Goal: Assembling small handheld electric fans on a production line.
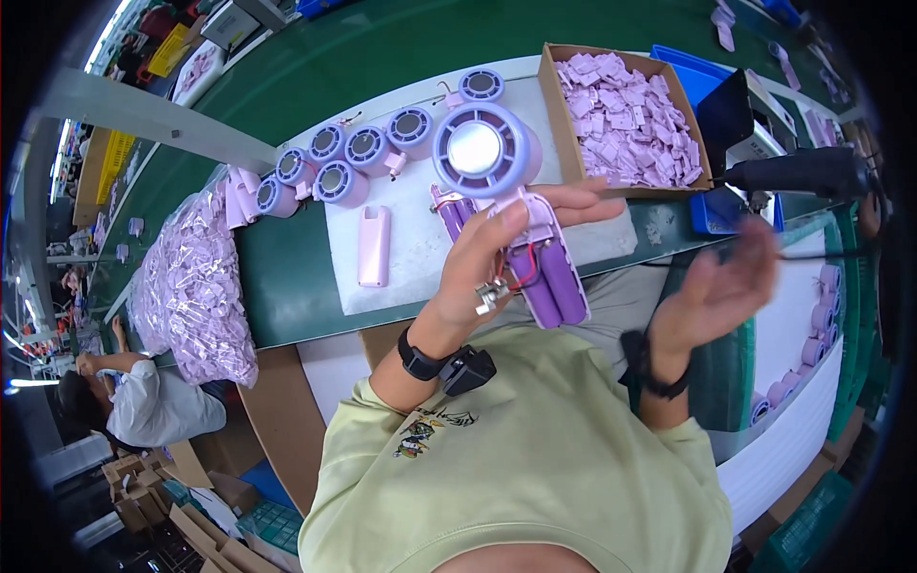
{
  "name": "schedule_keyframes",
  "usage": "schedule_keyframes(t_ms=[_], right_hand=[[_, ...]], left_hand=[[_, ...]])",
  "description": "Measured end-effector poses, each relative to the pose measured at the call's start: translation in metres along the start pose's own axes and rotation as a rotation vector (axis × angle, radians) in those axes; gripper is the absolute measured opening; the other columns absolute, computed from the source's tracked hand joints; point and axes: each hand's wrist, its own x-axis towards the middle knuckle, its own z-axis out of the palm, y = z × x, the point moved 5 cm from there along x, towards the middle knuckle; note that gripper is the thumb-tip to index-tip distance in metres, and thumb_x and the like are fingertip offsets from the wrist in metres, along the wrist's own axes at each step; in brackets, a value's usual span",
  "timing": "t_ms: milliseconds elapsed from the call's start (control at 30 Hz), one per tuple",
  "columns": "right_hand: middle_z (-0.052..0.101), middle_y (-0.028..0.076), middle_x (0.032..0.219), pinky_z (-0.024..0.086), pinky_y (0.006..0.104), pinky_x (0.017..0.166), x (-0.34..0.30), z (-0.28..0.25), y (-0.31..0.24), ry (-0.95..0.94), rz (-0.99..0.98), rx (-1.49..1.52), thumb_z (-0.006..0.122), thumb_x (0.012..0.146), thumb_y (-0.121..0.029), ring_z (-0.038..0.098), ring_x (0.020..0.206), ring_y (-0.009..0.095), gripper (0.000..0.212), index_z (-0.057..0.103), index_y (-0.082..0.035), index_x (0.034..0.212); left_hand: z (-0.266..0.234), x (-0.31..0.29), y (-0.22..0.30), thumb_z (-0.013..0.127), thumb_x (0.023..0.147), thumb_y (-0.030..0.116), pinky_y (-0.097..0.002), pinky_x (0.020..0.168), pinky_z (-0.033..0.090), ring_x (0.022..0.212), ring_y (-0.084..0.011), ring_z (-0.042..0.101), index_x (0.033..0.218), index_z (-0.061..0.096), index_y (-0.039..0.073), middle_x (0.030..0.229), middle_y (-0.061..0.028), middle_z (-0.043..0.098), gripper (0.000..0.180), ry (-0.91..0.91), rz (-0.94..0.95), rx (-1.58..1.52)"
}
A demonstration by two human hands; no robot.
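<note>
My left hand (466,260) grips a lilac handheld fan (485,153) by its handle, fan head pointing away from me. The handle lies uncovered, baring two purple battery cells (549,285) and red and black wires. Small metal contacts stick out beside my wrist. Blurred by motion, my right hand (721,286) is raised just below the tip of a black electric screwdriver (798,172), thumb apart from the fingers and nothing visible in it. A second open handle with purple cells (455,210) shows partly behind my left hand. A lilac handle cover (373,246) lies on the white mat (420,277).
Several lilac fan heads (365,145) stand along the mat's far left. A cardboard box (554,124) of small lilac parts sits at the back right, beside a blue bin (702,72). A bulging clear bag (196,277) rests at left; another person (158,401) sits beyond.
</note>
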Motion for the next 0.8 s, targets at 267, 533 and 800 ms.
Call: schedule_keyframes(t_ms=[267,533,800], right_hand=[[0.06,0.003,0.071,0.045,0.0239,0.056,-0.06,0.042,-0.039,-0.998,0.893,0.645,0.055,0.097,-0.021,0.056,0.058,0.009,0.025,0.054,0.001,0.109],[0.052,0.001,0.061,0.03,0.0205,0.043,-0.069,0.059,-0.037,-1.081,1.001,0.619,0.053,0.098,-0.031,0.042,0.048,0.004,0.03,0.054,0.0,0.101],[0.047,-0.002,0.056,0.029,0.0225,0.041,-0.06,0.077,-0.043,-1.054,1.111,0.647,0.053,0.099,-0.028,0.04,0.046,0.005,0.027,0.056,-0.001,0.097]], left_hand=[[0.001,-0.01,0.001,0.049,0.089,0.054,-0.0452,0.115,0.024,0.134,-0.0365,0.039,0.138,0.04,-0.007,0.145,-0.0287,0.038,0.078,0.017,-0.009,0.015],[-0.024,-0.024,0.023,0.057,0.089,0.045,-0.042,0.11,0.034,0.126,-0.0314,0.049,0.136,0.041,-0.006,0.138,-0.0257,0.048,0.071,0.336,0.15,-0.042],[-0.052,-0.034,0.019,0.056,0.094,0.035,-0.0384,0.104,0.04,0.121,-0.0252,0.054,0.131,0.045,-0.004,0.131,-0.022,0.055,0.055,0.366,0.136,-0.253]])
